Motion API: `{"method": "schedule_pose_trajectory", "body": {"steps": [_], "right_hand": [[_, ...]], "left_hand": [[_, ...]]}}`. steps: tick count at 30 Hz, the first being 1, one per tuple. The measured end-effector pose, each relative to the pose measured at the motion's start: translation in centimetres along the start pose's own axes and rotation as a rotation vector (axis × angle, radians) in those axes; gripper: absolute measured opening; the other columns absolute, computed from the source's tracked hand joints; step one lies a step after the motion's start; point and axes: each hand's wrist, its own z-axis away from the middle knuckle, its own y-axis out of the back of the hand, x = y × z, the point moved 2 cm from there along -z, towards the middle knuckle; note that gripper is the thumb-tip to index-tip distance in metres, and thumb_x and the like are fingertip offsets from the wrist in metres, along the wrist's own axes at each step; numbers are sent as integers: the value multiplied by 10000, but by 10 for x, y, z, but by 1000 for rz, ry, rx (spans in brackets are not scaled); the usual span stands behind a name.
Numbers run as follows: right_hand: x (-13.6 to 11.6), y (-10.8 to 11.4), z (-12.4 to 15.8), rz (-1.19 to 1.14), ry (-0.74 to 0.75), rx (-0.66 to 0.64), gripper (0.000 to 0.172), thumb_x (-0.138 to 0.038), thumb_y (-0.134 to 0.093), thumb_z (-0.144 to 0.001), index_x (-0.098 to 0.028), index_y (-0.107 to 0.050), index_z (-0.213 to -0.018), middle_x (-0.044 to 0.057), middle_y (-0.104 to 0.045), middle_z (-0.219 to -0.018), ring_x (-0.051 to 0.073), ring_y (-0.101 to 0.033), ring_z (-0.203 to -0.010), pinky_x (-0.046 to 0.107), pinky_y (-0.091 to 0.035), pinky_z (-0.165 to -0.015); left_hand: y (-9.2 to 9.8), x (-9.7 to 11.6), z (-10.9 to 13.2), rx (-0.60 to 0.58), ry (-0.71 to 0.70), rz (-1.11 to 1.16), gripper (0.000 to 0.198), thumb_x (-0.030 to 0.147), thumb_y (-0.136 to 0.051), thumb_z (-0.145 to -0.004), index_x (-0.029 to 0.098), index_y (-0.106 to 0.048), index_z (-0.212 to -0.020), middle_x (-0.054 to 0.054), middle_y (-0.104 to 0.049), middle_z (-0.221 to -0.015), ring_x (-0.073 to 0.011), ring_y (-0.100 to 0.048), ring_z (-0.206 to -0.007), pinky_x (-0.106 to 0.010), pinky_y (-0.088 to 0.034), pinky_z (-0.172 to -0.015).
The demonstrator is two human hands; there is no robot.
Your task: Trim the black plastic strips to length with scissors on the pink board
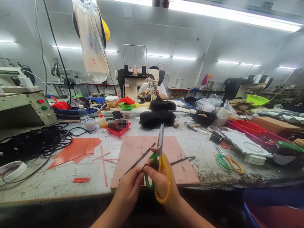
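My right hand (163, 186) grips a pair of scissors (161, 158) with green and yellow handles, the blades closed and pointing up and away from me. My left hand (129, 186) pinches a thin dark strip (140, 160) that slants up to the right toward the blades. Both hands hover over the near edge of a pink cutting board (133, 152) on the worktable (59, 183). Another dark strip (182, 160) lies on the board just right of the scissors.
A tangle of black cord (33, 142) and orange sheet pieces (76, 150) lie left. A second pair of scissors (229, 161), a spiral notebook (242, 142) and red trays (251, 128) sit right. Black fabric (156, 118) lies beyond the board. A person works at a sewing machine (135, 79) behind.
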Motion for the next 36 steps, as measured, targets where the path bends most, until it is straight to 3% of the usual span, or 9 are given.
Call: {"method": "schedule_pose_trajectory", "body": {"steps": [9, 17, 22, 25, 30, 36], "right_hand": [[3, 9, -3, -10, 44, -10, 540, -175, -668, -674, -261, -470, -1169, -36, -566, -736, 140, -581, -676, 288, -516, -660], [-1, 14, -4, -5, 43, -10, 529, -167, -663, -673, -253, -469, -1158, -36, -557, -730, 137, -571, -675, 287, -519, -660], [-3, 25, -10, 60, 60, 34, 478, -199, -667, -680, -237, -493, -1123, -31, -551, -748, 130, -565, -670, 265, -499, -627], [-16, 44, -24, 132, 142, 140, 466, -237, -678, -672, -230, -500, -1103, -42, -547, -731, 118, -554, -646, 239, -470, -583], [-54, 92, -51, 164, 301, 400, 480, -237, -705, -609, -210, -537, -1057, -65, -544, -672, 82, -497, -538, 220, -420, -525], [-98, 147, -70, 148, 487, 609, 478, -191, -726, -519, -179, -571, -971, -85, -541, -611, 49, -454, -459, 178, -354, -464]], "left_hand": [[-6, -1, -5, -117, 29, -27, 360, 471, -381, -849, 201, -619, -861, 26, -485, -522, -141, -428, -458, -242, -363, -487], [-13, -3, -10, -118, 13, -16, 399, 502, -383, -846, 198, -643, -848, 21, -483, -532, -127, -408, -447, -228, -350, -452], [-18, 1, -12, -183, 51, -33, 413, 484, -392, -842, 200, -626, -1029, 22, -500, -554, -138, -414, -472, -231, -355, -479], [-21, 4, -12, -247, 63, -119, 409, 437, -377, -852, 204, -585, -1117, 8, -536, -600, -153, -451, -516, -236, -374, -519], [-29, 4, -14, -346, 31, -156, 363, 395, -371, -874, 222, -621, -1071, -18, -603, -688, -161, -495, -598, -236, -399, -594], [-49, -2, -30, -488, 111, -80, 391, 415, -358, -876, 226, -593, -1126, 12, -517, -653, -150, -459, -614, -234, -377, -599]]}}
